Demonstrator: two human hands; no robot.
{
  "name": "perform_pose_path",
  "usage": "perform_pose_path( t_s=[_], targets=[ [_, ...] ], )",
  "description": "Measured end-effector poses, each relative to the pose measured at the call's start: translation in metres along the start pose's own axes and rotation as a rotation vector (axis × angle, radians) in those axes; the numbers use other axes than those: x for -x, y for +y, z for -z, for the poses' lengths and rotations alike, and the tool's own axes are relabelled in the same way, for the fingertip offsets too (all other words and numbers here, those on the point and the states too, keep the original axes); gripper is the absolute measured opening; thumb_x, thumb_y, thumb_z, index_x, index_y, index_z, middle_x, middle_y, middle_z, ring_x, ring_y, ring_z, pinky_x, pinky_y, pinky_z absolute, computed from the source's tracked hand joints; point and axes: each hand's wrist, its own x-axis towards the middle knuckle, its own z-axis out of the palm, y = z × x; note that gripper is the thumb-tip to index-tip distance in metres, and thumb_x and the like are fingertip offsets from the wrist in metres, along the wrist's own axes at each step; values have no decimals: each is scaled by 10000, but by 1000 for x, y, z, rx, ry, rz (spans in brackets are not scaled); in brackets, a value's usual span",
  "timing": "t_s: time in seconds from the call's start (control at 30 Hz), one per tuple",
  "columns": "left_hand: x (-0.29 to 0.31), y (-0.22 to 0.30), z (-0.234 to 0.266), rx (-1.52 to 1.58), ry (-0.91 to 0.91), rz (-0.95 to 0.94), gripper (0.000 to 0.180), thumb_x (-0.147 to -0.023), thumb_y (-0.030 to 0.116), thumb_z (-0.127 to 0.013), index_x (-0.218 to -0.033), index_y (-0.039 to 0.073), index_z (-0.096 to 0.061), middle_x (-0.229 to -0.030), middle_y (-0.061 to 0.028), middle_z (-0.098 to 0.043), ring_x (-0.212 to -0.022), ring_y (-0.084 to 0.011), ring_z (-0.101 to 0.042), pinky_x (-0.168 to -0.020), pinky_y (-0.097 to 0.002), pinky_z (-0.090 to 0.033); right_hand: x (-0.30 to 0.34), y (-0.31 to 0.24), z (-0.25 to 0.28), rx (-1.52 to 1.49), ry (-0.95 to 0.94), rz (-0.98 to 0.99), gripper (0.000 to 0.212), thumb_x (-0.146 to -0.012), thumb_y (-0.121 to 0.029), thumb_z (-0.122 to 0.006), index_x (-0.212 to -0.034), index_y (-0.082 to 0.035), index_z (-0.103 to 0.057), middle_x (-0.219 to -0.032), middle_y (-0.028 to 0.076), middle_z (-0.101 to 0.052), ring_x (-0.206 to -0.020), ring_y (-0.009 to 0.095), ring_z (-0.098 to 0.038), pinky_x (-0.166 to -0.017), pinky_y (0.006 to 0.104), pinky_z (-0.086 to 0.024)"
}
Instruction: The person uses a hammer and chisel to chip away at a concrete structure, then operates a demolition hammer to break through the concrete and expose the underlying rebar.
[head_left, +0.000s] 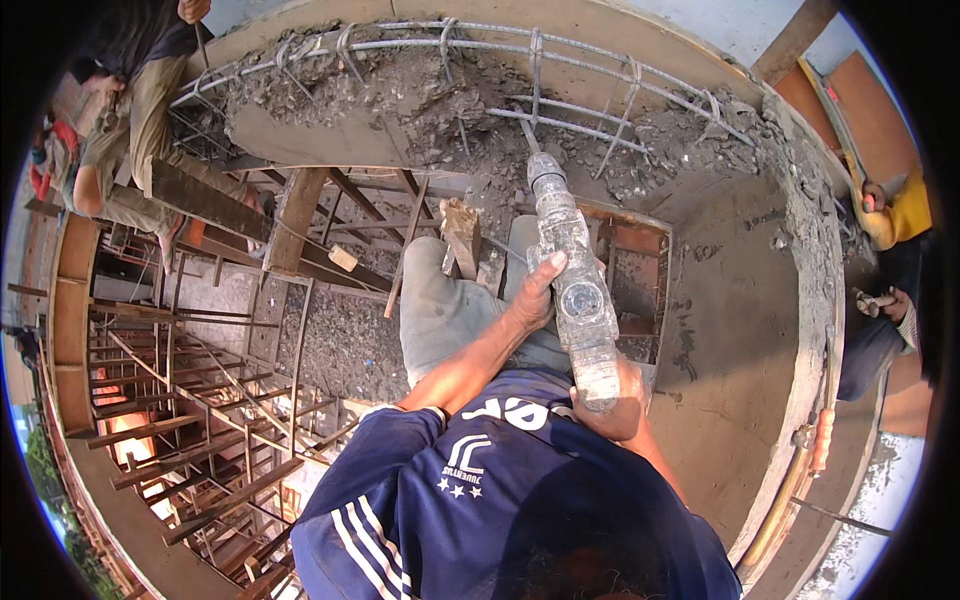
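Note:
A grey, dust-caked demolition hammer point(580, 270) runs from my chest toward the broken concrete beam point(380, 110). My left hand point(538, 292) wraps round the side of its body near the middle. At the rear end, my right hand point(612, 408) is closed round the handle, its fingers partly hidden. The chisel bit point(529, 133) points away from me, its tip among the exposed steel bars point(575, 128) and crumbled concrete. Where exactly the tip touches, I cannot tell. Beneath the hammer are my knees in grey trousers point(440, 300).
Left of me, a deep opening shows timber scaffolding point(220, 400) below, with a wooden plank point(298, 220) at its edge. A person point(150, 110) is at the far left; another person's hand point(885, 303) shows at right. A hammer point(800, 440) rests on the right-hand ledge.

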Motion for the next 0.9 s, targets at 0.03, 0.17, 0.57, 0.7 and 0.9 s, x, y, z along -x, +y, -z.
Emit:
perform_pose_path(
  t_s=[0.03,0.17,0.57,0.7,0.9],
  targets=[
    [1,-4,-3,-5,27,0,680,-937,562,-541,-1229,-51,-574,-1078,-195,-671,-916,-272,-708,-808,-416,-609,2,-2,3,13,-10,-58,410,-696,-19,-746,-1093,-3,-647,-897,183,-687,-798,396,-674,-715,427,-540],
    [4,-3,-19,101,141,43,620,-948,541,-540,-1158,-41,-590,-1006,-180,-684,-843,-274,-715,-765,-423,-615,-5,-11,19,-73,-73,-215,438,-687,-51,-734,-1114,-2,-648,-968,166,-684,-835,331,-677,-772,376,-526],
    [-28,17,27,102,6,-85,656,-920,600,-548,-1185,2,-579,-995,-202,-680,-840,-272,-710,-727,-407,-627,-61,30,-37,-63,45,-9,369,-695,-36,-695,-1050,34,-625,-846,193,-681,-766,374,-693,-728,387,-542],
    [-9,14,-3,70,9,-33,637,-933,556,-574,-1259,10,-546,-1042,-186,-681,-869,-261,-710,-767,-416,-617,-21,-11,-11,-12,79,-17,342,-687,-33,-709,-1016,18,-630,-826,180,-681,-742,320,-698,-703,376,-543],
    [36,3,-60,-54,84,20,431,-959,296,-666,-1296,52,-550,-1184,-58,-629,-1111,-172,-596,-990,-345,-471,40,-11,54,-306,1,-301,407,-678,-17,-699,-1082,16,-665,-841,75,-721,-715,159,-672,-722,303,-540]
  ],
)
